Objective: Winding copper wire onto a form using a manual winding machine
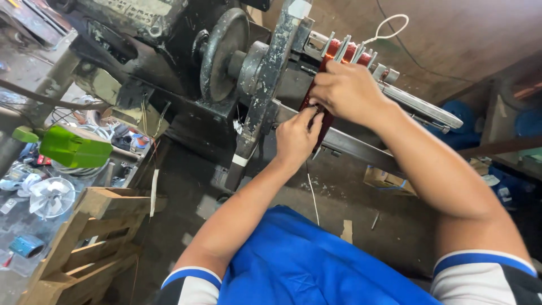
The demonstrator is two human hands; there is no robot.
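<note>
Both hands work at a coil of reddish copper wire (339, 53) wound on a metal former with grey prongs, mounted on a dark winding machine (248, 68). The right hand (347, 90) lies over the coil's front, fingers curled down onto it. The left hand (296, 135) sits just below, fingertips pinched together at the coil's lower edge, probably on a wire end, though that is too small to tell. A white cord loop (389, 25) rises above the coil.
</note>
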